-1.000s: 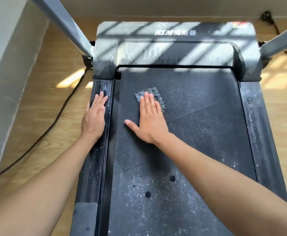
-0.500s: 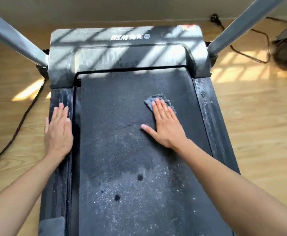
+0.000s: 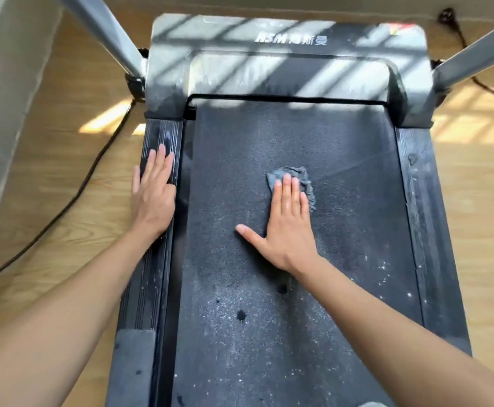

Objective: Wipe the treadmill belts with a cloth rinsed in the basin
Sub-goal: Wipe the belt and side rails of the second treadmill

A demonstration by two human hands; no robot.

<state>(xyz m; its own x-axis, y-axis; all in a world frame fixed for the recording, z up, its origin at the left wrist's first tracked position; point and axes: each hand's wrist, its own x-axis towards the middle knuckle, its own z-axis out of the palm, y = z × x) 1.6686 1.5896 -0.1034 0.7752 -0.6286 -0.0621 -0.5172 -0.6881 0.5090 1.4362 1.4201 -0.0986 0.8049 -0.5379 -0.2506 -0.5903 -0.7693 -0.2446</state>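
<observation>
A cable lies on the floor. The left hand rests flat on the side rail – fingers straight. On the belt, the right hand presses the grey cloth flat – fingers straight too

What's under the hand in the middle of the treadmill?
A crumpled grey cloth sticks out from under the right hand, lying on the black belt. The hand covers the rest, so how far the cloth reaches under the palm cannot be seen.
</observation>
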